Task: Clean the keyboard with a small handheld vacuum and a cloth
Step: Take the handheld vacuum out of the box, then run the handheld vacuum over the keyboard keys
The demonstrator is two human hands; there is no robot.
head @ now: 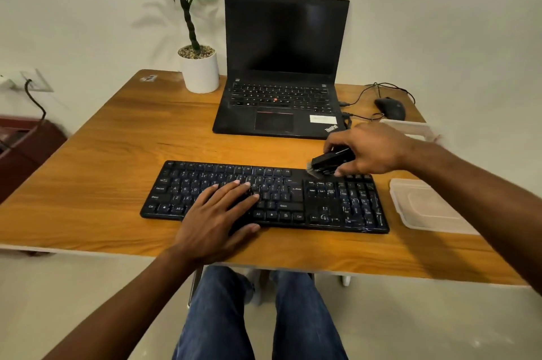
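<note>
Two hands at work over one black keyboard lying near the front edge of one wooden desk: left hand laid flat, fingers straight, on the middle keys; right hand curled around one small black handheld vacuum, nozzle at the keyboard's far edge. Farther back, one open ThinkPad laptop, one potted plant, one black mouse. Two clear plastic containers at the right.

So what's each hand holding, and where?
Right hand grips the small black vacuum round its rear body. Left hand holds nothing, lying flat on the keyboard.
</note>
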